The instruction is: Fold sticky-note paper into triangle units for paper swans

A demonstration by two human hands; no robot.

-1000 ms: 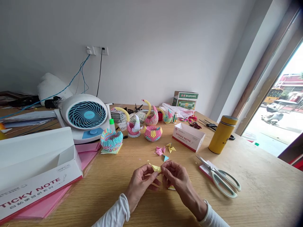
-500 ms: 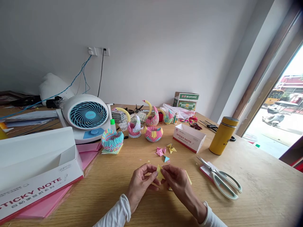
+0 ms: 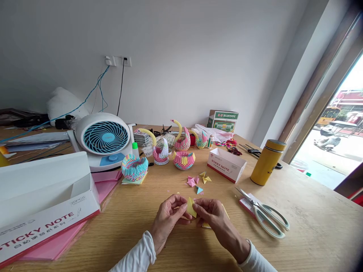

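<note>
Between my two hands is a small folded piece of yellow paper (image 3: 191, 207). My left hand (image 3: 170, 216) pinches its left edge between thumb and fingers, and my right hand (image 3: 211, 213) pinches the right edge. Under and beside the right hand, more yellow paper (image 3: 206, 226) lies on the table, mostly covered. Just beyond the hands lie folded triangles: several pink pieces (image 3: 192, 181), a blue piece (image 3: 199, 190) and yellow pieces (image 3: 207, 179). Farther back stands a round pink and yellow folded-paper bowl (image 3: 184, 161), with a blue one (image 3: 134, 168) to its left.
Scissors (image 3: 266, 215) lie on a small pad to the right, near a yellow flask (image 3: 266, 164). A sticky-note box (image 3: 225, 166) stands behind. At left are a larger open box (image 3: 51, 223) and a fan (image 3: 104, 138). Paper swans (image 3: 183, 141) stand toward the wall.
The yellow paper has turned slightly and shows more of its face between my fingers. More of the yellow paper under my right hand shows. Both hands have shifted only a little.
</note>
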